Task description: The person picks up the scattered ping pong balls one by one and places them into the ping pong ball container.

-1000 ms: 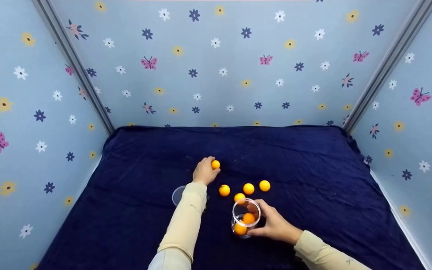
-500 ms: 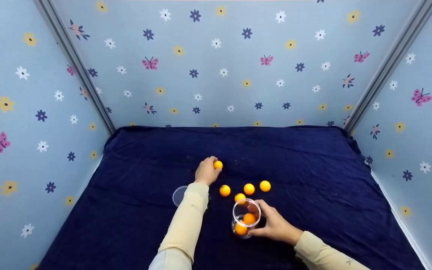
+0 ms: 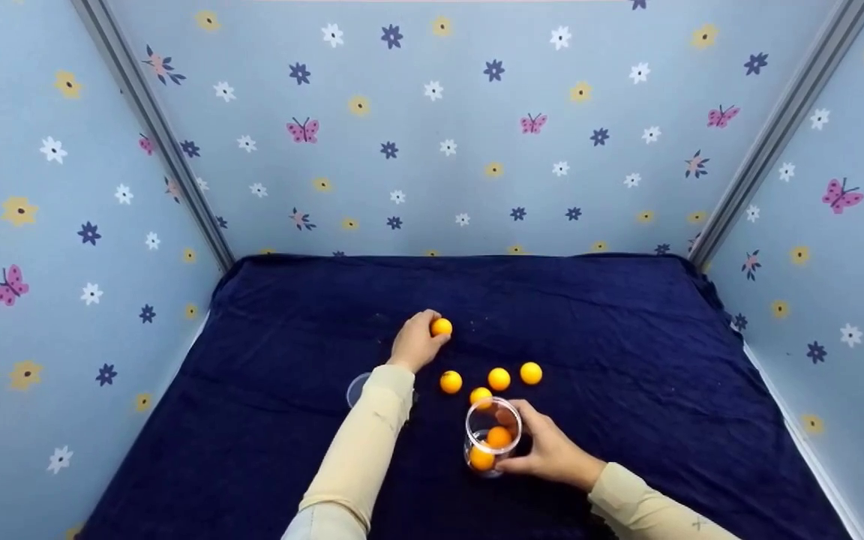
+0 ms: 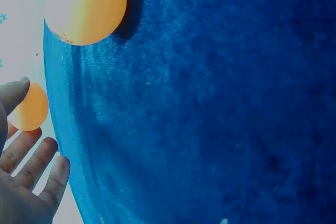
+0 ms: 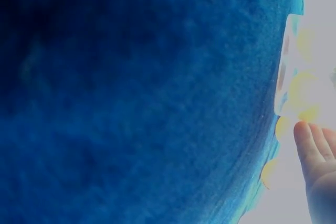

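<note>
My left hand [image 3: 415,343] pinches an orange ping-pong ball [image 3: 442,327] between thumb and fingers, beyond the other balls. In the left wrist view the held ball [image 4: 32,107] shows between thumb and fingertips, the remaining fingers spread. My right hand [image 3: 548,448] grips a clear plastic jar [image 3: 493,427] from its right side, the mouth facing up toward the head camera. Inside the jar are orange balls [image 3: 481,457]. Washed-out light blurs the jar [image 5: 284,72] in the right wrist view, where fingers [image 5: 311,145] appear beside it.
Several loose orange balls lie on the dark blue cloth [image 3: 627,337]: one ball [image 3: 451,382] nearest the left forearm, another ball [image 3: 531,373] farthest right, one close behind the jar. A clear round lid [image 3: 357,389] is partly hidden under the left sleeve. Flowered walls [image 3: 462,135] enclose the cloth.
My left hand has shifted slightly to the right with the pinched ball. The right hand, the jar and the loose balls have stayed in place.
</note>
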`<state>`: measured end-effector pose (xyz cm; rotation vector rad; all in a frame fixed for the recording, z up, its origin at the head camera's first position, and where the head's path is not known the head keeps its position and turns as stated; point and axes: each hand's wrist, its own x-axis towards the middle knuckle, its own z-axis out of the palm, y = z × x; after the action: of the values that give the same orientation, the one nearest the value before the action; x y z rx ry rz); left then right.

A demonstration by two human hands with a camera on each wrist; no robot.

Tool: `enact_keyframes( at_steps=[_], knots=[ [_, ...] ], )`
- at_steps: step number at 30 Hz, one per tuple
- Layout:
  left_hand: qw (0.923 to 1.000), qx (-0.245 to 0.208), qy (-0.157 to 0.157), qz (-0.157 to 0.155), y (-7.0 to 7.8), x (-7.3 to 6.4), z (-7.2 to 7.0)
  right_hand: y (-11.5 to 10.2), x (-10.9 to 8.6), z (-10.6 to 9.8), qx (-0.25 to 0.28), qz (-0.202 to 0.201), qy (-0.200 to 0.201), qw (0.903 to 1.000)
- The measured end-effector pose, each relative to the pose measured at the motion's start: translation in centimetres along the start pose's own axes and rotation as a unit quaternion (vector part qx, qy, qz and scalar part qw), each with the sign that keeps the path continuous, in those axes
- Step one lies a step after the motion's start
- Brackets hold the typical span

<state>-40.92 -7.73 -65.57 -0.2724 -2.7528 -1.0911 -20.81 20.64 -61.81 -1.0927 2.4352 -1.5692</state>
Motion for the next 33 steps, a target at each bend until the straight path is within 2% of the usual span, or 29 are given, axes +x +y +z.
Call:
enact_keyframes(
  at_steps=[1,4,7,8,16,25,33],
  knots=[
    [0.9999,-0.009,-0.004,0.013,-0.1,-0.1,-0.2,-0.1,0.0,0.0,0.000,0.001,0.001,1.0000],
    [0.9989,-0.039,-0.024,0.012,2.5,-1.3,-2.8,0.0,0.0,0.1,-0.007,-0.005,0.005,1.0000],
    [0.9980,-0.052,-0.030,0.017,4.0,-2.1,-4.2,0.1,0.1,0.1,-0.015,-0.019,0.010,0.9997],
    [0.9981,-0.050,-0.035,0.007,5.2,-2.5,-5.0,0.1,0.1,0.1,-0.019,-0.025,0.011,0.9995],
    [0.9969,-0.059,-0.051,0.008,6.1,-3.2,-5.9,0.1,0.0,0.2,-0.018,-0.029,0.007,0.9994],
    [0.9955,-0.068,-0.062,0.024,6.6,-3.5,-6.8,0.1,0.0,0.2,-0.018,-0.021,0.007,0.9996],
    [0.9938,-0.069,-0.084,0.019,6.8,-4.0,-7.4,-0.1,0.3,0.2,-0.027,-0.019,0.011,0.9994]
  ],
)
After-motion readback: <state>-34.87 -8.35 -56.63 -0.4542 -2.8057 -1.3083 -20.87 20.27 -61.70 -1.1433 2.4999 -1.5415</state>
